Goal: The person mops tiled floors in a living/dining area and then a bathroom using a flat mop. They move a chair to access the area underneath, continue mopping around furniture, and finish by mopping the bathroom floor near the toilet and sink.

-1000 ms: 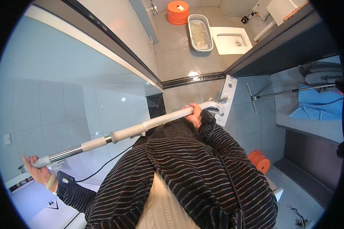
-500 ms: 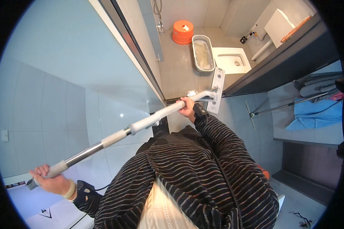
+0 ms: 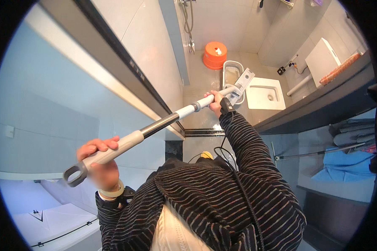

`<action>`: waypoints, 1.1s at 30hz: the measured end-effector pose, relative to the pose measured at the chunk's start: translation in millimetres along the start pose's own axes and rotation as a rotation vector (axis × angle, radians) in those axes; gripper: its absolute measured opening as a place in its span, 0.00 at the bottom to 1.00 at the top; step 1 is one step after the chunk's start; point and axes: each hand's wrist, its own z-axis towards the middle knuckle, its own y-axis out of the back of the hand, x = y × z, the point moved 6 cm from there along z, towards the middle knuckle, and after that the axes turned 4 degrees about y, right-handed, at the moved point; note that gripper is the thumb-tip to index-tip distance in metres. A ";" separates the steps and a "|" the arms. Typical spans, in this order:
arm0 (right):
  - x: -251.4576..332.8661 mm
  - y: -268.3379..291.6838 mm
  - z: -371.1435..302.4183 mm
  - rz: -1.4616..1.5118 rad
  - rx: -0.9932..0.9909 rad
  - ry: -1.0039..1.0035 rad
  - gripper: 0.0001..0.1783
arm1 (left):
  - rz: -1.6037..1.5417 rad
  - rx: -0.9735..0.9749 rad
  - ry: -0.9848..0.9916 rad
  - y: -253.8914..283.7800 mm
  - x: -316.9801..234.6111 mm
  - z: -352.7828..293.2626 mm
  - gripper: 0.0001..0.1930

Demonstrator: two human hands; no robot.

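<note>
A long-handled flat mop [image 3: 163,124] slants across the view from lower left to upper right. My left hand [image 3: 102,161] wraps round its pale grip, just above the grey loop at the handle's end. Farther along the shaft, my right hand [image 3: 215,103] is closed on the white tube near the mop head. The mop head [image 3: 244,80] is tilted over the rim of a white oblong bucket [image 3: 227,65], partly covering it. Murky water shows inside the bucket. Whether the head touches the bucket, I cannot tell.
An orange stool [image 3: 215,55] stands behind the bucket, and a white squat toilet [image 3: 265,93] is to its right. A sill track [image 3: 205,133] crosses the doorway. A dark door frame [image 3: 318,98] runs along the right. Blue cloth [image 3: 343,164] lies on a ledge beyond.
Both hands have carried the mop forward. Its head has gone from beside the doorway sill to over the bucket, and my left hand has moved up and right.
</note>
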 end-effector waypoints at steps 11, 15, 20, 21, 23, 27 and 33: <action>52.3 14.0 69.7 -0.508 0.045 0.085 0.14 | 0.195 0.454 0.206 -123.6 107.4 21.8 0.08; 22.8 28.8 73.7 -0.573 -0.047 -0.017 0.22 | 0.287 0.580 0.149 -155.3 138.2 7.5 0.06; 3.3 26.1 97.4 -0.290 -0.159 -0.089 0.26 | 0.294 0.544 0.228 -156.6 160.5 11.0 0.07; 5.8 26.8 103.9 -0.314 -0.173 -0.077 0.26 | 0.305 0.584 0.209 -161.0 163.5 11.0 0.07; 11.0 33.6 112.7 -0.382 -0.219 -0.060 0.27 | 0.308 0.596 0.180 -166.6 167.1 11.5 0.07; 6.0 42.2 111.1 -0.337 -0.132 -0.069 0.27 | 0.335 0.669 0.205 -164.9 163.1 9.7 0.09; -2.3 39.4 84.4 -0.399 -0.192 -0.113 0.18 | 0.282 0.707 0.144 -156.0 137.6 15.3 0.08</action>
